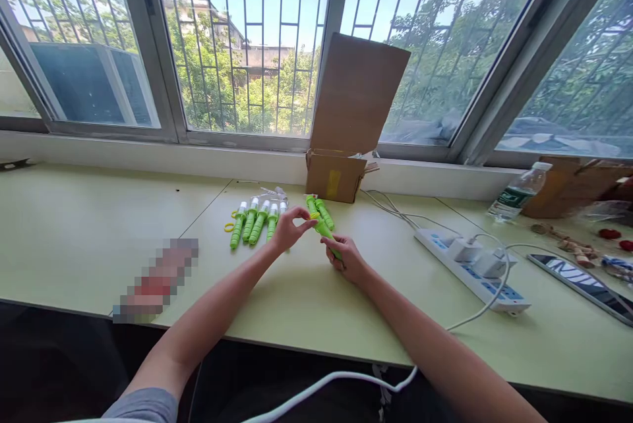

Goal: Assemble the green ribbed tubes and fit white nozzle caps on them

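My right hand [346,257] is wrapped round the lower part of a green plastic tube [324,230], which is tilted up and away. At the tube's upper end, the fingertips of my left hand [291,228] pinch a small yellow ring-like piece [314,216]; whether it is seated on the tube I cannot make out. Beyond the held tube lie two more green tubes [324,212]. Left of my left hand several ribbed green tubes with white tops [252,220] lie side by side, partly hidden by that hand. A loose yellow ring [229,227] rests beside them.
Behind my hands an open cardboard box [332,176] stands against the window sill. To the right are a white power strip [472,271] with plugs and cables, a water bottle [519,192] and a phone [583,284]. A blurred item [155,281] lies at the left front.
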`<state>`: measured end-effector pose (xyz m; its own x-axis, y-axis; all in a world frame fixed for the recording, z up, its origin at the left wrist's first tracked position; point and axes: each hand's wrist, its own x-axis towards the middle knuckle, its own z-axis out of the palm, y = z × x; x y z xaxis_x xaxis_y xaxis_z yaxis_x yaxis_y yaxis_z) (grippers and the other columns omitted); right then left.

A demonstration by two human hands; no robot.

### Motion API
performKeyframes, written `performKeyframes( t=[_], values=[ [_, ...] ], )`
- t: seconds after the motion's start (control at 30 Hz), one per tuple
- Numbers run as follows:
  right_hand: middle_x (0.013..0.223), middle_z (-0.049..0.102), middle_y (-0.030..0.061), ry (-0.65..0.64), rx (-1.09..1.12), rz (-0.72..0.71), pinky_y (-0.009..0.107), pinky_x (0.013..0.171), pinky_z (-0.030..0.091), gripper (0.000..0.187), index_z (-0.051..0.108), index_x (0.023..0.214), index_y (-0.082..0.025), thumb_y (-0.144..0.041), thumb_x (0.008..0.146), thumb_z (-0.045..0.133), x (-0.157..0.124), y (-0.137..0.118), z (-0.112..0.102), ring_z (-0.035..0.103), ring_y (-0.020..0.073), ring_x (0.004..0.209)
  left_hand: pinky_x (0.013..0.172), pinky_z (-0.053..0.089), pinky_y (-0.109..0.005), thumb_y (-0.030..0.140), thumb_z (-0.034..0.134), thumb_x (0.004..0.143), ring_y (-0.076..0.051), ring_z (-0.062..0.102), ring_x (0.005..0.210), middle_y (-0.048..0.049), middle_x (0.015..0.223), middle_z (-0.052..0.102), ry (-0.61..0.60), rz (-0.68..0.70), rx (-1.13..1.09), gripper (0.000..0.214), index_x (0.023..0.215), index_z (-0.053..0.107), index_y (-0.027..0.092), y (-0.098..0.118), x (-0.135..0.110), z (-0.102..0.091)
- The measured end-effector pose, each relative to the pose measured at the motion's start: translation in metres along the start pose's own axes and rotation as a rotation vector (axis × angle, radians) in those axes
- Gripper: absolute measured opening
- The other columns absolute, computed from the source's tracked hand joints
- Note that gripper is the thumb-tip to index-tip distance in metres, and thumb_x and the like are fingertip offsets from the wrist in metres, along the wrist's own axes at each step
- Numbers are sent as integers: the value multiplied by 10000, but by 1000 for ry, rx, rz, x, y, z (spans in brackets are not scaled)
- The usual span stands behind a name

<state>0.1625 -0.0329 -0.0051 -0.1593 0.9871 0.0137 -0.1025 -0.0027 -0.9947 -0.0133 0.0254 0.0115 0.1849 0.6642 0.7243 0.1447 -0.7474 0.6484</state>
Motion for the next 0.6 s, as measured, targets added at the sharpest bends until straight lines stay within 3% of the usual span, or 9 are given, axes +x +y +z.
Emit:
performKeyframes(
  t=[0.6],
  values=[
    [432, 466, -73, -41, 40, 40, 191, 286, 120, 337, 571, 792, -162, -446, 654, 691, 2, 1, -5, 241, 25, 277, 772, 521, -330, 425, 659, 756, -151, 624, 782, -41, 822, 648, -39, -8, -33, 264, 822, 612, 173, 0, 1, -3]
  ],
)
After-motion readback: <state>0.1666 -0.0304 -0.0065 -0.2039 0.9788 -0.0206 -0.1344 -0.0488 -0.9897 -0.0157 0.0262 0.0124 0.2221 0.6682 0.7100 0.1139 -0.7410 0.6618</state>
